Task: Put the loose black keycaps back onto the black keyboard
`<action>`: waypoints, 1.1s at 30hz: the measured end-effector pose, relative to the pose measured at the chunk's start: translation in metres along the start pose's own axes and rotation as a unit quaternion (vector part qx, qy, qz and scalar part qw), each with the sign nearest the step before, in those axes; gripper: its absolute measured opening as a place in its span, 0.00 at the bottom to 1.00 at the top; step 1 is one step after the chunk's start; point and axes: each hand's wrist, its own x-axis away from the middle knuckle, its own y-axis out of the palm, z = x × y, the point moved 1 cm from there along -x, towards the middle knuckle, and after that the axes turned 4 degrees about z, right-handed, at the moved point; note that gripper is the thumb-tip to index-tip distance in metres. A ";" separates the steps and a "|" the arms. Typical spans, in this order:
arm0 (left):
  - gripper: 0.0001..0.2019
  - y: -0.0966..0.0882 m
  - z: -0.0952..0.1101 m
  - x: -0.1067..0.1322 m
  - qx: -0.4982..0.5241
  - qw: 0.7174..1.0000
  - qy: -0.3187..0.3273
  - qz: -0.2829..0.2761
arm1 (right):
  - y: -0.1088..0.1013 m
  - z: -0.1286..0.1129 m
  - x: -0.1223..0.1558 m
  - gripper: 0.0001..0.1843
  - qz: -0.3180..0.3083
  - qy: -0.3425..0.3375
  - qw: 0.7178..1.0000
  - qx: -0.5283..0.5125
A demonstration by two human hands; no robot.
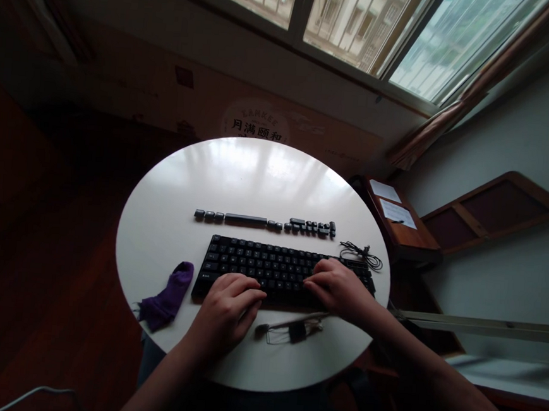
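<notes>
Head view: your black computer keyboard (260, 264) lies across the centre of the frame, on a round white table (171, 191). Your left hand (229, 303) is over its lower-left edge, fingers curled and drawn close together; you cannot tell from this angle whether they pinch anything. Your right hand (337, 286) reaches in from the right over the keyboard's right part, thumb and forefinger tips close together at the keys, and whether they grip a key is too small to tell.

Just above the keyboard in the frame, you have detached keycaps set out in a line: small keycaps (199, 214) at its left end, a long spacebar (245, 220) in the middle, and a cluster of keycaps (323, 233) at its right end. A coiled black cable (368, 258) sits by the keyboard's upper-right corner. Left of your left hand lies a crumpled purple cloth (167, 298). Between your forearms, lower centre, rest a slim brush (262, 330) and a black-bodied wire tool (297, 331). At the frame's right, sheets of paper (398, 214) lie on a wooden side table (409, 237).
</notes>
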 end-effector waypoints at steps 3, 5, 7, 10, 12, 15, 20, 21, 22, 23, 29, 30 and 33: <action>0.09 0.000 0.000 -0.001 0.001 1.000 0.003 0.007 | -0.015 0.025 -0.040 0.09 0.067 0.001 0.998 -0.010; 0.09 -0.001 0.001 -0.002 0.001 1.000 0.003 0.010 | -0.019 0.045 -0.073 0.08 0.093 0.001 0.996 -0.001; 0.09 -0.002 0.001 -0.002 -0.001 1.000 0.002 0.009 | -0.017 0.064 -0.104 0.07 0.074 0.015 0.997 0.012; 0.09 -0.004 0.002 -0.003 -0.005 1.000 -0.001 0.005 | -0.006 0.083 -0.135 0.08 -0.001 0.035 0.999 0.020; 0.09 -0.004 0.002 -0.003 -0.006 1.000 -0.002 0.007 | 0.002 0.090 -0.145 0.09 -0.031 0.037 0.999 0.019; 0.10 -0.004 0.002 -0.003 -0.005 1.000 -0.004 0.010 | 0.010 0.094 -0.150 0.09 -0.046 0.034 0.998 0.013; 0.09 -0.003 0.002 -0.001 -0.002 1.000 -0.009 0.013 | 0.016 0.096 -0.155 0.10 -0.070 0.026 0.997 -0.002; 0.09 -0.003 0.001 -0.001 -0.003 1.000 -0.010 0.013 | 0.016 0.096 -0.157 0.10 -0.071 0.025 0.997 -0.004; 0.09 -0.003 0.001 -0.001 -0.003 1.000 -0.011 0.011 | 0.017 0.096 -0.158 0.10 -0.071 0.026 0.997 -0.005; 0.09 -0.002 0.001 0.000 -0.003 1.000 -0.011 0.010 | 0.018 0.096 -0.160 0.09 -0.069 0.029 0.997 -0.006; 0.09 -0.002 0.002 0.000 -0.005 1.000 -0.006 0.016 | 0.022 0.094 -0.170 0.09 -0.058 0.049 0.997 -0.016; 0.09 -0.002 0.002 0.000 -0.006 1.000 -0.005 0.019 | 0.021 0.094 -0.171 0.09 -0.057 0.048 0.997 -0.015; 0.09 0.000 0.000 0.001 -0.009 1.000 -0.007 0.020 | 0.013 0.090 -0.164 0.12 -0.039 0.048 0.998 -0.004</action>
